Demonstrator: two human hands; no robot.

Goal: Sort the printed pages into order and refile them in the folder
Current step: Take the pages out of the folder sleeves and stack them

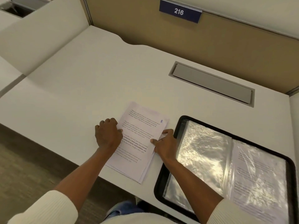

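Observation:
A stack of printed pages (139,139) lies on the white desk, slightly fanned, its top sheet marked with a blue 8 near the far right corner. My left hand (107,135) grips the stack's left edge with curled fingers and the thumb on the paper. My right hand (165,143) pinches the right edge, thumb on top and fingers under the sheets. To the right lies the open black folder (181,122) with shiny clear sleeves; its right-hand sleeve holds a printed page (257,172).
The white desk (80,88) has a grey cable hatch (212,83) at the back right and a beige partition with a blue 216 sign (179,12) behind. The folder overhangs the desk's front edge. A side panel stands at the left.

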